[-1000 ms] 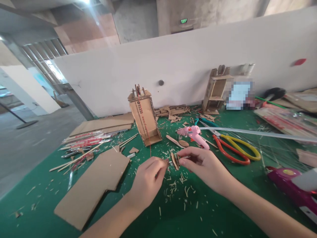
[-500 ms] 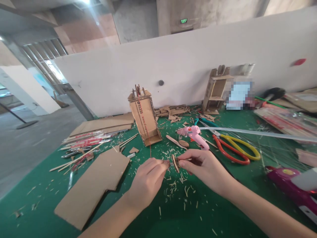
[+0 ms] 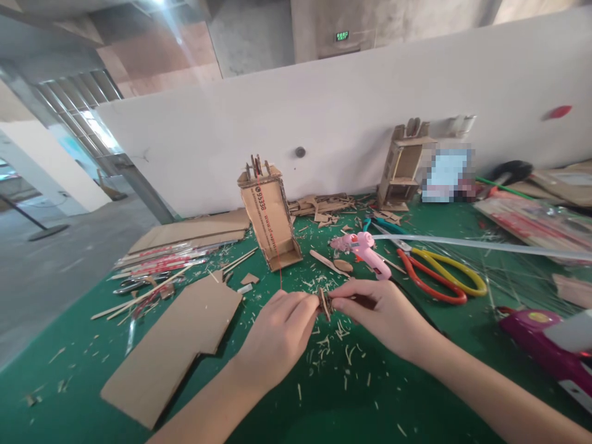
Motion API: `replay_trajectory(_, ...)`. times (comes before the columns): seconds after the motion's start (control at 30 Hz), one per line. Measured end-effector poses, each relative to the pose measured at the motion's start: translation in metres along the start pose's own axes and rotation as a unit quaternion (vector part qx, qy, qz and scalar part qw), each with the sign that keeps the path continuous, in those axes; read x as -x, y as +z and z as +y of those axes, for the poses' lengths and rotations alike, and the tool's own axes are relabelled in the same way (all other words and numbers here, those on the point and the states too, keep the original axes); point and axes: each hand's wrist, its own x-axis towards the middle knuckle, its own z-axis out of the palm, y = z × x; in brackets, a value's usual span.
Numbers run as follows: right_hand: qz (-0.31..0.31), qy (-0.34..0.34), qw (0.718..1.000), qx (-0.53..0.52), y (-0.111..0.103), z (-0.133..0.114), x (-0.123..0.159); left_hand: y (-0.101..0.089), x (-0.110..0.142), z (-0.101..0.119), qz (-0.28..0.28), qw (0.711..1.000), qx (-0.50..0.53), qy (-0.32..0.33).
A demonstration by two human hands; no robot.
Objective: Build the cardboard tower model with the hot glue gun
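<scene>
Between my hands is a small cardboard pulley (image 3: pixel 325 303), layered discs seen nearly edge-on. My left hand (image 3: pixel 282 336) is closed with its fingertips against the pulley's left side; the fingers hide what else they pinch. My right hand (image 3: pixel 379 314) pinches the pulley's right side between thumb and forefinger. A red string (image 3: pixel 280 277) runs down from a tilted cardboard tower (image 3: pixel 271 222) and passes out of sight behind my left hand. Thin wood shavings (image 3: pixel 340 332) lie below the pulley.
A pink glue gun (image 3: pixel 365 246), red-and-yellow-handled scissors (image 3: pixel 439 277) and a purple tool (image 3: pixel 536 339) lie to the right. A cut cardboard sheet (image 3: pixel 171 345) and thin sticks (image 3: pixel 143 297) lie left. A second cardboard tower (image 3: pixel 402 169) stands by the white partition (image 3: pixel 208 135).
My left hand has moved slightly right, its fingertips closing the small gap to the pulley. My right hand stays almost in place. The view has shifted very slightly.
</scene>
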Motion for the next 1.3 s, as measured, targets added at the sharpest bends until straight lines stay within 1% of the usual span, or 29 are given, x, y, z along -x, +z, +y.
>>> replay_trajectory(0.1,-0.008,0.003,1.000,-0.002,0.003,0.002,0.000,0.000,-0.001,-0.001,-0.017,1.000,0.004,0.007)
replay_trajectory(0.2,-0.011,0.008,1.000,-0.010,0.004,0.003,0.000,0.001,0.001,-0.001,-0.015,0.999,0.033,-0.002)
replay_trajectory(0.33,-0.019,0.005,1.000,-0.013,0.003,0.002,0.001,0.003,0.002,0.001,-0.020,0.993,0.102,-0.051)
replay_trajectory(0.4,-0.022,0.002,1.000,-0.011,0.002,0.001,0.001,0.004,0.002,0.001,-0.041,0.988,0.125,-0.078)
replay_trajectory(0.43,-0.020,0.001,1.000,-0.008,0.002,0.000,0.001,0.005,0.002,0.000,-0.055,0.988,0.116,-0.084)
replay_trajectory(0.5,-0.013,0.001,1.000,0.002,0.002,0.000,0.001,0.007,0.002,-0.002,-0.083,0.993,0.056,-0.065)
replay_trajectory(0.57,-0.007,0.003,1.000,0.008,0.003,0.000,0.000,0.008,0.002,-0.006,-0.107,0.994,-0.025,-0.020)
replay_trajectory(0.63,-0.012,0.009,1.000,0.009,0.004,0.002,-0.001,0.009,0.003,-0.009,-0.124,0.988,-0.086,0.024)
replay_trajectory(0.73,-0.031,0.022,0.999,-0.009,0.006,0.006,-0.002,0.009,0.005,-0.010,-0.139,0.981,-0.124,0.062)
replay_trajectory(0.83,-0.045,0.030,0.998,-0.036,0.007,0.008,-0.001,0.009,0.006,-0.008,-0.144,0.979,-0.123,0.073)
replay_trajectory(0.93,-0.050,0.026,0.997,-0.050,0.005,0.007,0.000,0.011,0.007,-0.004,-0.137,0.984,-0.101,0.057)
replay_trajectory(1.03,-0.046,0.013,0.998,-0.048,0.004,0.007,0.001,0.012,0.008,-0.001,-0.130,0.990,-0.054,0.024)
replay_trajectory(1.13,-0.044,0.009,0.998,-0.036,0.004,0.008,0.001,0.012,0.007,0.000,-0.148,0.989,-0.016,-0.016)
replay_trajectory(1.23,-0.049,0.022,0.998,-0.033,0.005,0.010,0.000,0.009,0.003,0.001,-0.179,0.982,0.008,-0.051)
replay_trajectory(1.3,-0.043,0.027,0.998,-0.033,0.005,0.010,0.000,0.007,0.000,0.002,-0.187,0.978,0.032,-0.082)
